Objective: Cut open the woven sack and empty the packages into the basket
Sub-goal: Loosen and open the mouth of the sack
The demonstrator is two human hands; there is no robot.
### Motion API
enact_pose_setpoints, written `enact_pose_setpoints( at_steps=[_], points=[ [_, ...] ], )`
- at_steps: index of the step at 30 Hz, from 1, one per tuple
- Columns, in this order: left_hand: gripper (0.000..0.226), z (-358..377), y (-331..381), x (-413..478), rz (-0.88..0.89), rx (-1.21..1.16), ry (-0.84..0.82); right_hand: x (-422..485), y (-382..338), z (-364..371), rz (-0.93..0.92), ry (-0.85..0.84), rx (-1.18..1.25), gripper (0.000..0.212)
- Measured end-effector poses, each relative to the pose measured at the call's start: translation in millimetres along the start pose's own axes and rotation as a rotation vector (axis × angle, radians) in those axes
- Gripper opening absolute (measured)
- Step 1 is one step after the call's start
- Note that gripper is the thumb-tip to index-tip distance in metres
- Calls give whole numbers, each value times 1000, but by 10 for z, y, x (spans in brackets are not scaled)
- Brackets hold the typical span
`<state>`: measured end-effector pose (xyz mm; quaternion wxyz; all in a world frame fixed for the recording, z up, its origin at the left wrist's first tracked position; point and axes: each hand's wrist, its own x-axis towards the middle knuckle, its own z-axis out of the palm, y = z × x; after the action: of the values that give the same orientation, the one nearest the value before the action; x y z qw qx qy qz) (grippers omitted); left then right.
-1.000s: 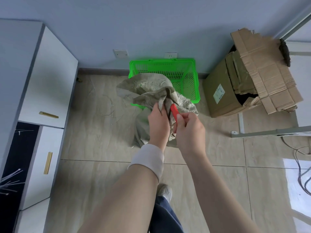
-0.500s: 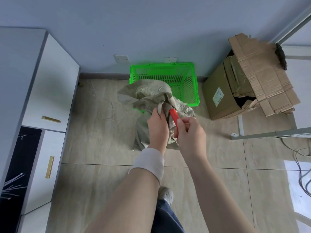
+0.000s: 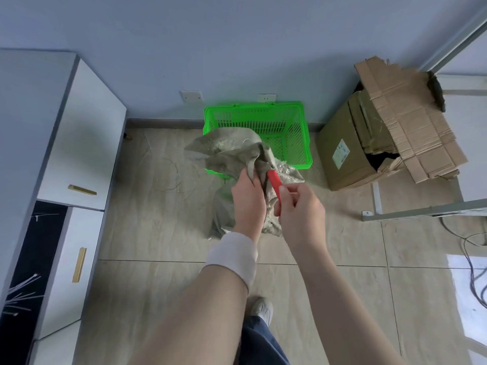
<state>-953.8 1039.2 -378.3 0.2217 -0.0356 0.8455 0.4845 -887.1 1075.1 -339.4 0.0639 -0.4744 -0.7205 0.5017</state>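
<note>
A grey-green woven sack stands crumpled on the tiled floor, its top flopped over the near edge of a bright green plastic basket against the wall. My left hand grips a bunched fold of the sack near its top. My right hand holds a red-handled cutter, its tip pressed into the sack fabric right beside my left hand's fingers. The basket looks empty where visible. No packages are in view.
A white cabinet with gold handles lines the left side. A torn cardboard box sits right of the basket. A metal table leg and cables lie at the right. My shoe is below.
The view has shifted slightly; both hands and the sack sit lower in the frame. The red cutter stays in the same spot against the sack, with the right hand drawn a little back.
</note>
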Motion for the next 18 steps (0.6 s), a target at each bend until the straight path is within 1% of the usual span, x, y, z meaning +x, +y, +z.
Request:
enact_pose_setpoints(
  at_steps=[2, 3, 5, 8, 11, 12, 13, 14, 16, 17, 18],
  points=[
    [31, 11, -25, -75, 19, -5, -63, 65, 21, -1, 57, 7, 19, 21],
    [31, 8, -42, -93, 21, -6, -62, 66, 33, 3, 66, -1, -4, 22],
    [35, -8, -87, -79, -15, -11, -18, -3, 58, 7, 27, -34, -40, 19],
    [44, -39, -101, -69, -45, 15, -2, -130, 106, -78, 7, -58, -17, 13],
    [44, 35, -74, -158, 12, 28, -53, -205, 208, -144, 25, -34, 14, 13],
    [44, 55, -84, -170, 13, 20, -61, -271, 264, -158, 30, 0, 21, 13],
    [44, 55, -87, -166, -10, -7, -47, -346, 345, -179, 59, 74, 73, 13],
    [44, 34, -94, -143, -47, -41, -18, -411, 413, -227, 129, 173, 182, 14],
    [43, -52, -91, -105, -123, -80, 45, -456, 491, -383, 324, 325, 478, 19],
    [44, -92, -72, -117, -138, -108, 33, -432, 507, -442, 408, 327, 582, 23],
    [44, -125, -55, -143, -141, -153, -1, -388, 506, -460, 475, 280, 632, 27]
  ],
)
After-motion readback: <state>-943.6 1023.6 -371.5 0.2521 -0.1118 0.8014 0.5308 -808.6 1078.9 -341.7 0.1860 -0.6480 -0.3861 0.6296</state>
